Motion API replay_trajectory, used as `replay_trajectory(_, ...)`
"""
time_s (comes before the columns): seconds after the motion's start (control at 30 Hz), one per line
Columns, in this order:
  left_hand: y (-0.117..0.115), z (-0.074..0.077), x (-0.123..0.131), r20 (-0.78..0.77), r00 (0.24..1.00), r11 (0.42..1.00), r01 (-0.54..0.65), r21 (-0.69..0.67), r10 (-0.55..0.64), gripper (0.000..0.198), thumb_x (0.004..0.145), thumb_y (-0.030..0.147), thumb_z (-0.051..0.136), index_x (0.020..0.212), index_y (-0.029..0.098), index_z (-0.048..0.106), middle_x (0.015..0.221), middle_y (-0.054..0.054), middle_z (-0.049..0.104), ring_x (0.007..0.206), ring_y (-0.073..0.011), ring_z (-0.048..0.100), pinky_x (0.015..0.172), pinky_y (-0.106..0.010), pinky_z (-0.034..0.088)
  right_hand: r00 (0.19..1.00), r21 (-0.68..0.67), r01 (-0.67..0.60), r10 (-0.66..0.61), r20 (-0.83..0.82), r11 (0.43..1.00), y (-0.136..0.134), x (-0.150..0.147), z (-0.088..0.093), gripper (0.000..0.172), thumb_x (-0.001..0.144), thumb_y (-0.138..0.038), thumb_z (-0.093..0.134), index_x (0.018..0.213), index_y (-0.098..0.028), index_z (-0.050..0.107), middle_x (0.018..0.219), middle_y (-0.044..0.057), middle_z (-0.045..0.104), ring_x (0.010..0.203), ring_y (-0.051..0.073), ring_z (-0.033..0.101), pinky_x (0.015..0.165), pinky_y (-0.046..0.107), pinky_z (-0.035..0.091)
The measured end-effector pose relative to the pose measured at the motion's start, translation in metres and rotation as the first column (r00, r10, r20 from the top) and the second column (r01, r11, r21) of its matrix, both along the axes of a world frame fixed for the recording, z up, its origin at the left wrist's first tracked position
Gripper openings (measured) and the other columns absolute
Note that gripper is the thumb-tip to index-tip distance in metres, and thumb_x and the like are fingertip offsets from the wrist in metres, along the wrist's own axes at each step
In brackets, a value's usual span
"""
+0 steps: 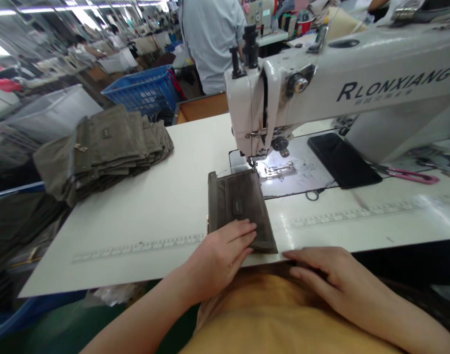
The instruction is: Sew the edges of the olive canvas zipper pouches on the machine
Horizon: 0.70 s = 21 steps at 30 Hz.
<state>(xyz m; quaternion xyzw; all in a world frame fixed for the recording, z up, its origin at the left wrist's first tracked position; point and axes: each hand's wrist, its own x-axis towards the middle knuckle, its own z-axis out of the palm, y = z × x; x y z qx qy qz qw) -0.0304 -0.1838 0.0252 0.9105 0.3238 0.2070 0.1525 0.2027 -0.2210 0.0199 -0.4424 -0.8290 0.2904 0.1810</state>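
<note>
Brown fabric makes one pouch (250,204) under the flat, loose left hand (226,248); whether the right hand (328,268) grips anything, I cannot tell. One blue bin (36,308) holds dark fabric.

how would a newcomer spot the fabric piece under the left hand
Find the white sewing machine at right, then look just below its left end, on the white table. There lies a flat, brownish fabric piece with a small dark label. Unlike the similar pieces stacked at left, it lies singly beneath the left hand.
</note>
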Motion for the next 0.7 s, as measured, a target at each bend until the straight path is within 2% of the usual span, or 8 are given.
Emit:
replay_trajectory(0.07, -0.001, -0.001, 0.001, 0.010, 1.000, 1.000, -0.015, 0.004, 0.015, 0.026, 0.086, 0.015, 0.041, 0.105, 0.007, 0.057, 0.109, -0.013, 0.060, 0.105, -0.0172, 0.055, 0.090, -0.031, 0.048, 0.999, 0.165, 0.054, -0.053, -0.008, 0.985, -0.003, -0.005, -0.008, 0.018, 0.086, -0.020, 0.047, 0.099, -0.017, 0.058, 0.076, 0.000, 0.063, 0.065, 0.012, 0.057, 0.058, 0.022, 0.042)
replay_trajectory(0.1, -0.002, -0.001, 0.002, 0.005, 1.000, 1.000, -0.018, 0.014, 0.017, 0.025, 0.086, 0.015, 0.041, 0.104, 0.006, 0.058, 0.108, -0.013, 0.061, 0.103, -0.0176, 0.055, 0.090, -0.031, 0.049, 0.998, 0.282, 0.048, -0.057, 0.021, 0.958, -0.002, -0.007, -0.011, 0.018, 0.086, -0.020, 0.047, 0.099, -0.015, 0.057, 0.073, 0.001, 0.061, 0.062, 0.013, 0.055, 0.056, 0.024, 0.041)
replay_trajectory(0.17, -0.004, -0.003, 0.005, -0.005, 1.000, 0.999, -0.018, 0.038, 0.018, 0.025, 0.086, 0.015, 0.041, 0.102, 0.005, 0.058, 0.107, -0.013, 0.061, 0.102, -0.0183, 0.056, 0.089, -0.032, 0.049, 0.993, 0.489, -0.012, -0.049, 0.111, 0.872, 0.003, -0.011, -0.016, 0.017, 0.086, -0.018, 0.045, 0.094, -0.012, 0.058, 0.066, 0.002, 0.056, 0.056, 0.014, 0.049, 0.051, 0.027, 0.037)
replay_trajectory(0.23, -0.006, -0.004, 0.006, -0.012, 1.000, 0.998, -0.019, 0.057, 0.020, 0.025, 0.086, 0.014, 0.042, 0.103, 0.005, 0.058, 0.107, -0.013, 0.061, 0.101, -0.0184, 0.057, 0.088, -0.032, 0.049, 0.983, 0.599, -0.106, -0.009, 0.185, 0.793, 0.008, -0.013, -0.019, 0.017, 0.085, -0.013, 0.043, 0.090, -0.010, 0.059, 0.061, 0.002, 0.052, 0.053, 0.014, 0.044, 0.050, 0.028, 0.033)
replay_trajectory(0.33, -0.008, -0.006, 0.005, -0.040, 0.999, 0.995, -0.005, 0.095, 0.008, 0.027, 0.085, 0.011, 0.041, 0.108, 0.007, 0.056, 0.109, -0.013, 0.060, 0.102, -0.0188, 0.056, 0.087, -0.032, 0.050, 0.974, 0.667, -0.208, 0.086, 0.211, 0.716, 0.011, -0.014, -0.021, 0.016, 0.084, -0.007, 0.042, 0.090, -0.006, 0.057, 0.060, 0.001, 0.048, 0.053, 0.013, 0.041, 0.050, 0.029, 0.031)
replay_trajectory(0.43, -0.010, -0.006, 0.005, -0.075, 0.997, 0.989, 0.040, 0.146, -0.030, 0.028, 0.085, 0.009, 0.040, 0.107, 0.009, 0.057, 0.110, -0.013, 0.060, 0.105, -0.0208, 0.054, 0.087, -0.035, 0.049, 0.977, 0.711, -0.210, 0.123, 0.173, 0.671, 0.009, -0.012, -0.024, 0.014, 0.082, -0.007, 0.044, 0.091, -0.006, 0.055, 0.059, 0.001, 0.047, 0.054, 0.013, 0.040, 0.049, 0.029, 0.030)
replay_trajectory(0.57, -0.013, -0.007, 0.009, -0.096, 0.995, 0.983, 0.051, 0.177, -0.034, 0.025, 0.084, 0.009, 0.042, 0.104, 0.007, 0.058, 0.109, -0.013, 0.060, 0.104, -0.0214, 0.054, 0.089, -0.036, 0.048, 0.981, 0.733, -0.195, 0.140, 0.136, 0.651, 0.007, -0.010, -0.027, 0.012, 0.080, -0.006, 0.048, 0.090, -0.008, 0.054, 0.058, 0.000, 0.047, 0.054, 0.012, 0.039, 0.048, 0.029, 0.028)
replay_trajectory(0.7, -0.013, -0.008, 0.013, -0.139, 0.990, 0.978, 0.060, 0.200, -0.032, 0.025, 0.084, 0.009, 0.042, 0.103, 0.006, 0.058, 0.108, -0.013, 0.060, 0.102, -0.0215, 0.055, 0.089, -0.036, 0.047, 0.983, 0.726, -0.182, 0.132, 0.126, 0.663, 0.006, -0.011, -0.027, 0.009, 0.080, -0.006, 0.049, 0.086, -0.011, 0.055, 0.055, -0.001, 0.046, 0.053, 0.011, 0.037, 0.048, 0.028, 0.028)
